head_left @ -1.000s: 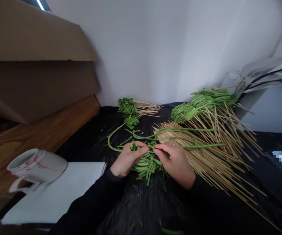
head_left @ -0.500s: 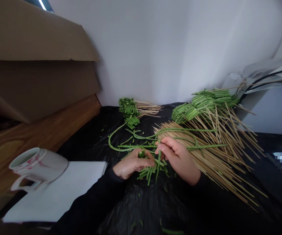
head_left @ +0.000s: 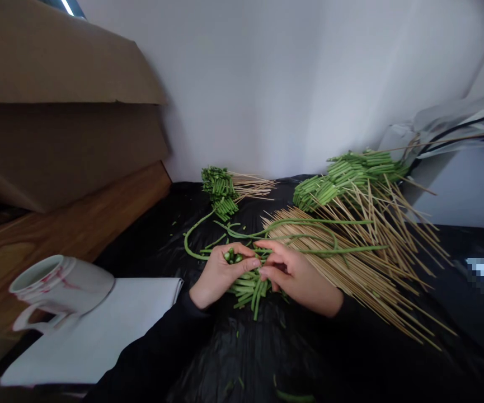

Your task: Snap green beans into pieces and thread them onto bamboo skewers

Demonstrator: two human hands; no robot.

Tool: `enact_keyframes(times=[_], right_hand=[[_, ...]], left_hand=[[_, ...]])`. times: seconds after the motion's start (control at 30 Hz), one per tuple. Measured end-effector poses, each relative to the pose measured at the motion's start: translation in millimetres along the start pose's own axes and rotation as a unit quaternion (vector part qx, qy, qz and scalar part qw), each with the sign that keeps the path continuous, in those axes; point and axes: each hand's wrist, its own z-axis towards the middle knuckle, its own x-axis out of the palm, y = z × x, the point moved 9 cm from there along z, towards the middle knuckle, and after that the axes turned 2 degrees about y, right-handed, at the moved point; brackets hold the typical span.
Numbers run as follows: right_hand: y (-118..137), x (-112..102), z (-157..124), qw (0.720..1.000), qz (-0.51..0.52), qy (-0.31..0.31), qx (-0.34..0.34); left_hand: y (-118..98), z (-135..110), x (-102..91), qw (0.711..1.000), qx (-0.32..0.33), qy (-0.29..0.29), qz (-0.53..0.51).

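My left hand (head_left: pixel 220 273) is closed around several short green bean pieces (head_left: pixel 232 257), whose cut ends show above the fingers. Close beside it, my right hand (head_left: pixel 298 277) is pinched, its fingertips meeting those of the left; whatever it holds between them is mostly hidden. Beneath both hands lies a pile of cut bean pieces (head_left: pixel 252 294). Long uncut green beans (head_left: pixel 309 222) curve across behind the hands, partly over a heap of thin wooden skewers (head_left: pixel 351 271).
Bean pieces on skewers are stacked at the back left (head_left: pixel 219 190) and back right (head_left: pixel 351 176). A white mug (head_left: pixel 67 285) lies tipped on folded white paper (head_left: pixel 94 341) to the left. A cardboard box (head_left: pixel 69 134) stands behind it. Black plastic sheet (head_left: pixel 208 358) covers the surface.
My right hand has moved left to meet the left hand. The long bean piece that hung from its fingers no longer shows. My left hand has turned slightly, showing more bean ends.
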Motion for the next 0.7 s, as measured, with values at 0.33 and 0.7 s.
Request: enact_keyframes(times=[0.33, 0.7], right_hand=[[27.1, -8.9, -7.8, 0.864, -0.485, -0.096, -0.101], [44.1, 17.2, -18.7, 0.775, -0.572, -0.092, -0.253]], left_hand=[[-20.7, -3.8, -26.2, 0.968, 0.122, -0.143, 0.166], [-32.6, -24.7, 34.5, 0.819, 0.265, 0.02, 0.508]])
